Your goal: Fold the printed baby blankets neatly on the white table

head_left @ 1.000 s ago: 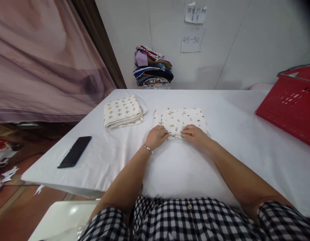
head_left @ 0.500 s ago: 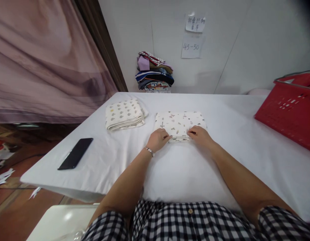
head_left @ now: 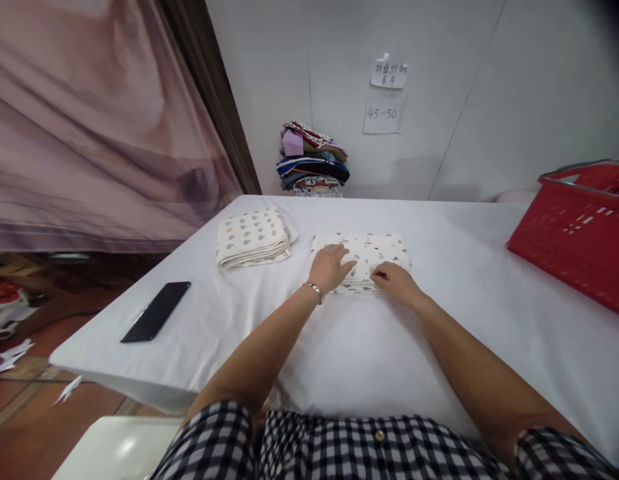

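Middle cloth point(head_left: 382, 250): was off-white with small scattered grey and dark figures
Left cloth point(head_left: 252, 233): was cream with rows of grey shapes, one yellow
Tablecloth point(head_left: 469, 280): was white
Phone point(head_left: 157, 312): was black
Basket point(head_left: 564, 250): was red
Shirt point(head_left: 359, 450): was black-and-white check
Curtain point(head_left: 94, 133): was dusty pink
Clothes pile point(head_left: 314, 164): showed lilac, brown, black, blue-and-white stripes

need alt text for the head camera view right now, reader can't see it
A person's left hand rests on a folded white cloth with small scattered prints, the right hand at its near edge. Left of them on the white-covered table lie another folded cloth and a black phone; a red basket stands at right.
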